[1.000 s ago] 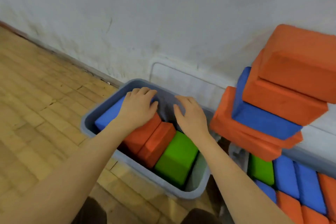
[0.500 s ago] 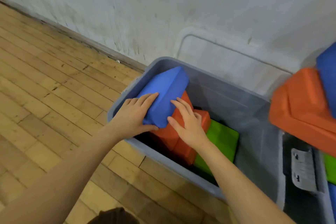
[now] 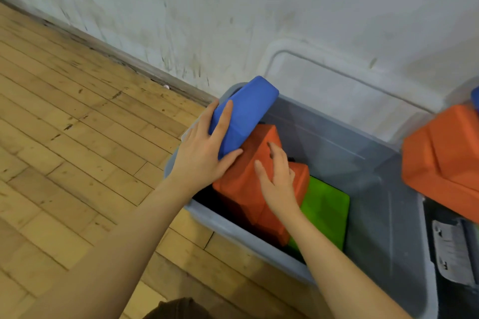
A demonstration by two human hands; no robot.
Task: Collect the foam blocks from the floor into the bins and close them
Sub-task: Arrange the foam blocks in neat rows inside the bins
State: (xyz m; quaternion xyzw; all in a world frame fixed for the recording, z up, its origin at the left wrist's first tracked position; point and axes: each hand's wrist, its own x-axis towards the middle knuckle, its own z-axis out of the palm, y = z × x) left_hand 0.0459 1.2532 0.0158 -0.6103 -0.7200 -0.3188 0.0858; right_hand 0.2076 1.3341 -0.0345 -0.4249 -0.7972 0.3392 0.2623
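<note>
Left hand (image 3: 204, 155) grips the blue block (image 3: 242, 114) tilted over the bin's (image 3: 363, 158) left edge, long axis toward the far corner; right hand (image 3: 278, 179), fingers loose, rests on the orange block (image 3: 243, 184).

No legible text, brand, number or sign anywhere in view. Only a pale label (image 3: 452, 251) on the dark surface at the near right, beside the grey bin (image 3: 383, 217), carrying a few small dark marks too blurred to read
</note>
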